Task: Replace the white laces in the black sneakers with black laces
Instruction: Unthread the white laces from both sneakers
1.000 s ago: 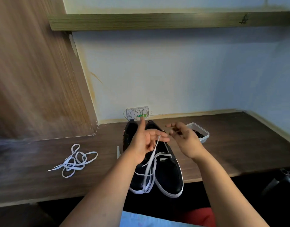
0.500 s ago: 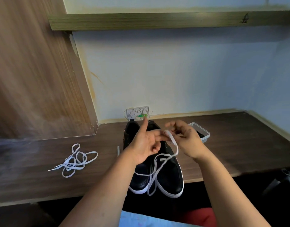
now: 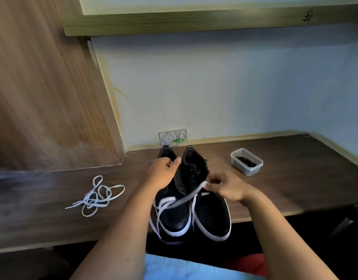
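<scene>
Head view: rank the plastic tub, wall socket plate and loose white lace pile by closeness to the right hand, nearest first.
From the right hand:
1. Plastic tub, just beyond it to the right.
2. Wall socket plate, behind the sneakers.
3. Loose white lace pile, far left on the desk.

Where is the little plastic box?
The clear plastic container sits on the wooden desk, right of the black sneakers, near the back wall.

Dim, soft even light; shadow beneath shelf (image 3: 194, 21); left wood panel (image 3: 43, 98) smeared; wide-angle bending at edges.
</scene>
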`<state>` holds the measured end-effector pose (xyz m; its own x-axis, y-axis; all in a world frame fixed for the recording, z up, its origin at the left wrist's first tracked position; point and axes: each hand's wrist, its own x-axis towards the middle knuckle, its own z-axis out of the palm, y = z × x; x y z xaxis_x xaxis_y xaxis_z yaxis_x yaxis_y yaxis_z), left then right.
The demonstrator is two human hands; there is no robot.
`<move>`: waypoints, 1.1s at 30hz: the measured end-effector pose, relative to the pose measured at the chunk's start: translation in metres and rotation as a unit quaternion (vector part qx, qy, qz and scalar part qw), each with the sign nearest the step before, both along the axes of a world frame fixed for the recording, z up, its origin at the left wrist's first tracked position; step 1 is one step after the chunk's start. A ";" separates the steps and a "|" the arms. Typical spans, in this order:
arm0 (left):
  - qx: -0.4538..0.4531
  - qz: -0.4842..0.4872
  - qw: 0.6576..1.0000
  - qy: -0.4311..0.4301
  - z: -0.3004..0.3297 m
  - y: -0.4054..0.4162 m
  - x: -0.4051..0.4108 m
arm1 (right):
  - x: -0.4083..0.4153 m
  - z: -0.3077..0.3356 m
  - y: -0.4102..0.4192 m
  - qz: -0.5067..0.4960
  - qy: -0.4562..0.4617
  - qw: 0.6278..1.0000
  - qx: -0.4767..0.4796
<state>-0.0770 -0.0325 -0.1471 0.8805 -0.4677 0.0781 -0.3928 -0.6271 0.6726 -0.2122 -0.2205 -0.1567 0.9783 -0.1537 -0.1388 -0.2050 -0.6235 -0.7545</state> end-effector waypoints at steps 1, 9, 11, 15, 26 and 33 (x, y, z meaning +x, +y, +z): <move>0.036 0.000 0.999 -0.029 -0.006 -0.006 0.000 | -0.003 0.005 -0.002 -0.026 -0.012 0.997 0.074; 0.207 -0.101 0.973 -0.010 -0.016 -0.032 -0.035 | -0.024 0.028 -0.043 -0.205 -0.299 0.768 0.528; 0.222 -0.093 0.971 -0.003 -0.017 -0.038 -0.040 | -0.034 0.033 -0.054 -0.181 -0.359 0.671 0.623; 0.215 -0.064 0.974 0.033 -0.018 -0.043 -0.046 | -0.030 0.028 -0.061 -0.261 -0.300 0.781 0.482; 0.062 -0.079 0.936 0.337 -0.012 -0.021 -0.027 | 0.013 -0.015 0.019 0.042 -0.013 0.970 -0.239; 0.064 -0.076 0.943 0.318 -0.014 -0.018 -0.027 | -0.001 0.004 -0.011 -0.307 -0.100 0.923 0.210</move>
<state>-0.1035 -0.0510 -0.1607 0.6525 -0.5620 -0.5083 -0.0281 -0.6883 0.7249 -0.2133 -0.2310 -0.1527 0.7371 -0.6613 -0.1390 -0.2534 -0.0798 -0.9641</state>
